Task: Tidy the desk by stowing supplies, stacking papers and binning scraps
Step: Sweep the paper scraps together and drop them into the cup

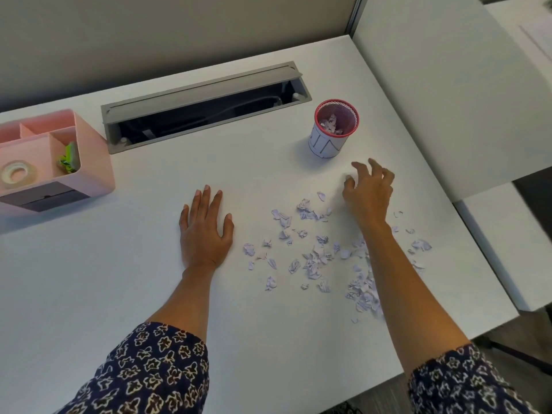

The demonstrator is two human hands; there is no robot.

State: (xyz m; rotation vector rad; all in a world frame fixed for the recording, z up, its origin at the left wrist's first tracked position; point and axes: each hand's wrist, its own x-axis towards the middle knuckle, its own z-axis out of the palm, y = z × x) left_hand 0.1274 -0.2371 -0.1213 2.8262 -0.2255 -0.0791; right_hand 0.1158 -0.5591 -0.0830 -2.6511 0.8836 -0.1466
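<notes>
Only the head view here. Containers first: there's a pink organizer at the left edge of the desk. A roll of clear tape lies flat in its front compartment, and some green clips sit in the right-hand one. The back compartments look bare from this angle, and there's a dark drawer low in its front.

Over on the far right stands a mesh cup with a red rim. It's upright, mouth up, with a few torn bits already inside.

The grey cable hatch set into the desk is flipped open, with cables down in the dark.

The paper scraps are loose on the desk between the two arms and under the right forearm, on the near side of the cup. The patch runs mostly left to right and is thickest at the near right, beside the forearm. The pieces are crumpled and point every which way.

The left hand lies palm down on the desk just left of the scraps, its grip flat with the fingers straight, pointing away from the person. The right hand is between the cup and the scraps. Its grip is spread, fingers bent claw-like and apart, and I can't see it holding anything.
</notes>
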